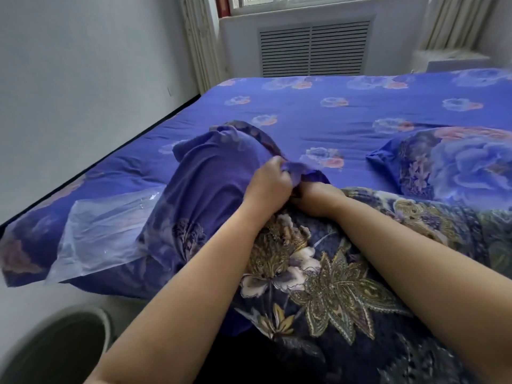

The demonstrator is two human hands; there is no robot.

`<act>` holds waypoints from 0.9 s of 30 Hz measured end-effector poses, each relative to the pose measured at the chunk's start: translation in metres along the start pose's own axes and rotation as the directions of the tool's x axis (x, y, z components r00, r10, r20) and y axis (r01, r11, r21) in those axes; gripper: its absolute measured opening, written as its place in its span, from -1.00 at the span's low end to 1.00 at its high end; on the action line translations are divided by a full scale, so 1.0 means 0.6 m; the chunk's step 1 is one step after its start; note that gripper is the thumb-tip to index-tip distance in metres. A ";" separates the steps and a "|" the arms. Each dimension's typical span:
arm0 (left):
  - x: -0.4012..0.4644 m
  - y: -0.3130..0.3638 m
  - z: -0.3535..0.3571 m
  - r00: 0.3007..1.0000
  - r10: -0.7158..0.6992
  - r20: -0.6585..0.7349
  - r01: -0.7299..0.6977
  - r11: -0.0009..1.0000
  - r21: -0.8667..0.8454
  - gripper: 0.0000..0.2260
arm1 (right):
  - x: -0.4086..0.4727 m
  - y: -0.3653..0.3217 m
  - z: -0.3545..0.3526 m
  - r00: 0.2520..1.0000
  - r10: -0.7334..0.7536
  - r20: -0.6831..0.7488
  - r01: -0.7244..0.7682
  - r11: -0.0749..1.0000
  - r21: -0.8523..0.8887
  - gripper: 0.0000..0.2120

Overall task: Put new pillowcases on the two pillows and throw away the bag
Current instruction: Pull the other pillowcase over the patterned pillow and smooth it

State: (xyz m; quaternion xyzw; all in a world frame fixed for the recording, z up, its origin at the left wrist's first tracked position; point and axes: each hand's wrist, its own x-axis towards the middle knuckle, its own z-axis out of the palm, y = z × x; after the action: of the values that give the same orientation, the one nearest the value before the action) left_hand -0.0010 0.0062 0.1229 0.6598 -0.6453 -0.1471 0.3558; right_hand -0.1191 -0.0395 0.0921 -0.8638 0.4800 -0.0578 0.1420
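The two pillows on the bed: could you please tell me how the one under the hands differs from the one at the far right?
The near pillow shows a dark case with gold flowers; the far pillow wears a blue case with large roses. The near pillow is only partly inside a blue pillowcase, whose edge the left hand and right hand grip; the far pillow lies untouched, fully covered. Both rest on the blue floral sheet.

Home bedroom: bed (318,117) in floral sheet at centre, curtained window (302,1) above radiator grille (314,48) at 12 o'clock.
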 end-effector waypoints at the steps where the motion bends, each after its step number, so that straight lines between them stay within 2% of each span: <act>1: -0.017 -0.025 0.000 0.999 -0.003 -0.034 0.005 0.998 0.056 -0.86 | -0.002 0.011 0.006 0.995 0.045 -0.089 -0.042 0.999 0.032 -0.52; 3: -0.037 -0.060 0.000 0.996 0.022 -0.085 -0.002 0.972 0.236 -0.72 | -0.002 0.022 0.016 0.971 0.121 -0.208 -0.080 0.978 0.193 -0.46; 4: -0.038 -0.065 0.000 0.996 0.019 -0.082 0.006 0.954 0.299 -0.65 | 0.001 0.027 0.016 0.949 0.151 -0.275 -0.068 0.954 0.291 -0.50; 6: -0.026 -0.056 0.000 0.999 -0.022 -0.036 0.034 0.925 0.379 -0.68 | 0.005 0.030 0.009 0.880 0.226 -0.417 -0.029 0.903 0.429 -0.68; 7: -0.017 -0.046 -0.002 0.998 -0.059 0.015 0.050 0.938 0.344 -0.75 | 0.006 0.033 0.004 0.854 0.242 -0.460 -0.035 0.910 0.412 -0.65; 9: -0.003 -0.030 -0.005 0.973 -0.139 0.183 0.128 0.989 0.070 -0.82 | 0.007 0.038 0.005 0.877 0.151 -0.455 -0.051 0.973 0.226 -0.41; 11: -0.010 -0.016 -0.002 0.925 -0.142 0.352 0.247 0.929 -0.274 -0.77 | 0.005 0.034 0.007 0.876 -0.004 -0.483 0.036 0.998 0.057 -0.43; 12: -0.016 -0.016 0.001 0.921 -0.118 0.371 0.254 0.904 -0.344 -0.80 | 0.007 0.036 0.008 0.838 -0.061 -0.543 0.109 0.992 0.057 -0.50; 13: -0.021 -0.019 0.005 0.936 -0.084 0.343 0.209 0.915 -0.346 -0.85 | 0.008 0.036 0.007 0.797 -0.077 -0.599 0.164 0.982 0.092 -0.55; 14: -0.025 -0.026 0.008 0.961 -0.057 0.269 0.132 0.955 -0.267 -0.88 | 0.009 0.038 0.005 0.766 -0.071 -0.639 0.199 0.971 0.131 -0.55; 15: -0.027 -0.037 0.010 0.987 -0.028 0.160 0.046 0.993 -0.110 -0.87 | 0.010 0.039 0.002 0.762 -0.068 -0.644 0.218 0.963 0.156 -0.54; 17: -0.030 -0.061 0.009 0.992 0.087 -0.089 -0.058 0.957 0.286 -0.89 | 0.009 0.038 -0.006 0.798 -0.015 -0.602 0.172 0.964 0.205 -0.57; 18: -0.030 -0.068 0.001 0.973 0.153 -0.173 -0.077 0.920 0.385 -0.86 | 0.009 0.035 -0.014 0.822 0.019 -0.570 0.133 0.965 0.225 -0.60; 19: -0.027 -0.075 -0.006 0.961 0.191 -0.200 -0.094 0.907 0.412 -0.81 | 0.009 0.032 -0.020 0.855 0.040 -0.517 0.088 0.971 0.221 -0.62; 21: -0.008 -0.095 -0.018 0.982 0.158 -0.100 -0.121 0.945 0.304 -0.66 | 0.005 0.033 -0.025 0.926 0.032 -0.376 0.007 0.995 0.100 -0.58; 23: 0.022 -0.118 -0.039 0.996 0.052 0.070 -0.046 0.995 -0.087 -0.52 | -0.003 0.046 -0.024 0.979 0.133 -0.155 -0.133 0.991 0.009 -0.27; 24: 0.036 -0.132 -0.046 0.998 0.013 0.069 0.002 0.977 -0.213 -0.49 | -0.005 0.059 -0.023 0.976 0.211 -0.055 -0.212 0.977 -0.002 -0.21; 25: 0.049 -0.151 -0.052 0.999 -0.028 0.026 0.033 0.975 -0.220 -0.48 | -0.005 0.069 -0.021 0.965 0.261 0.013 -0.262 0.965 0.006 -0.25; 26: 0.059 -0.177 -0.055 0.997 -0.069 -0.046 0.066 0.996 -0.060 -0.48 | -0.006 0.076 -0.021 0.960 0.276 0.051 -0.278 0.960 0.038 -0.36; 27: 0.065 -0.210 -0.057 0.982 -0.154 -0.111 0.170 0.973 0.154 -0.45 | -0.006 0.078 -0.022 0.964 0.263 0.052 -0.266 0.961 0.073 -0.48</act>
State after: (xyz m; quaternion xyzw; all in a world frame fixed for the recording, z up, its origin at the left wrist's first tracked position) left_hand 0.1205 -0.0325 0.0744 0.7437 -0.5806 -0.0898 0.3189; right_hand -0.1620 -0.0622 0.0907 -0.7867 0.5852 -0.0394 0.1927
